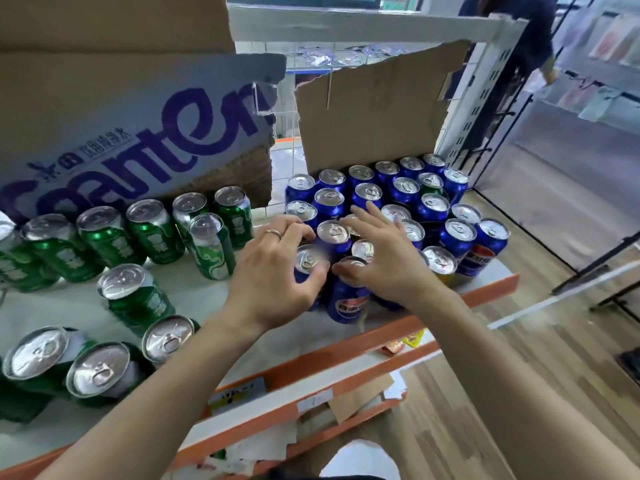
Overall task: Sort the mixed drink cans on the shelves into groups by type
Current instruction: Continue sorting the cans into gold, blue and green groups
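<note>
The left hand, a thin ring on one finger, curls its fingers and thumb around a blue aluminium drink can at the near-left edge of the blue group, the thumb lying against the can's silver lid rim. The right hand reaches in from the right with its fingers spread and nearly straight over several neighbouring lids, its thumb touching the top of a second blue can with a red, white and blue logo that stands at the front of the cluster; it grips nothing clearly. Both hands meet over the tightly packed cluster of blue cans, which fills the right part of the white shelf with an orange front edge. Among them a green-sided can stands near the back. To the left, well apart from the blue ones, stand green cans with silver tops, loosely arranged. Behind the cans lean a torn white cardboard sheet with purple lettering and a plain brown cardboard sheet.
</note>
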